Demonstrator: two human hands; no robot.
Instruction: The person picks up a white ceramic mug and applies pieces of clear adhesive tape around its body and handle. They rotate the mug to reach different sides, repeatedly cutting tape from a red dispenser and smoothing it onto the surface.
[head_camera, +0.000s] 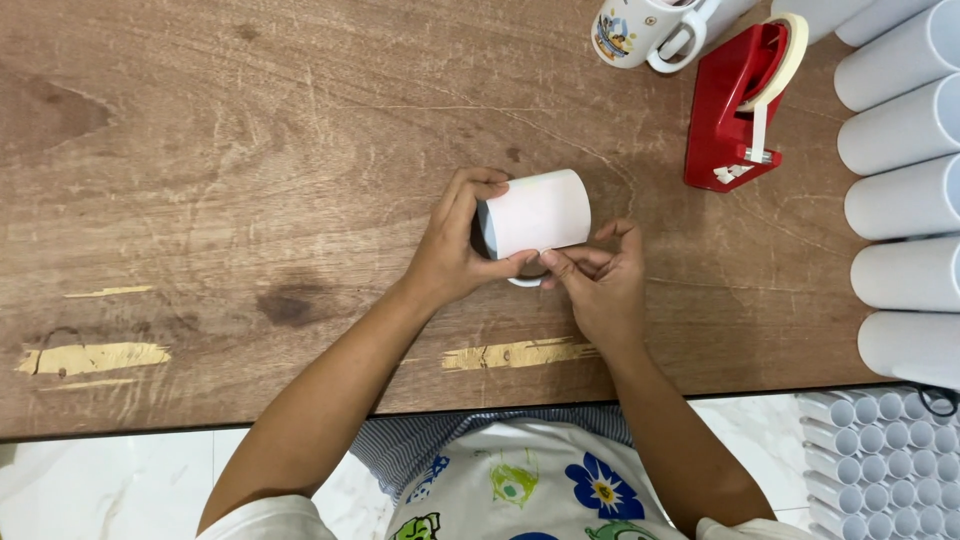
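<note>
Head view, looking straight down on a brown wooden worktop (250, 150).

Left hand (450, 255) is gripping a white mug (535, 215) lying on its side near the worktop's centre. Fingers are curling over the mug's open end at 9 o'clock, thumb pressing along the lower edge. The mug is wrapped in a white paper sheet (545, 210); a bit of its handle is poking out at 6 o'clock, between the two hands.

Right hand (600, 280) is sitting at 5 o'clock of the mug, thumb and forefinger pinching together at the paper's lower edge, other fingers loosely curled. Cannot tell whether anything is pinched between them; too small.

Around it:
- Red tape dispenser (735, 110) at 2 o'clock of the mug, well apart, with a roll of pale tape on top.
- Printed mug (640, 30) at 12 o'clock, at the top edge, on its side.
- Row of white paper-wrapped cylinders (900, 200) running down the 3 o'clock edge of the worktop.
- Tray of small white tubes (880, 460) at 4 o'clock, below the worktop's edge.
- Worn yellowish patches (95, 357) in the finish at 7 o'clock.
</note>
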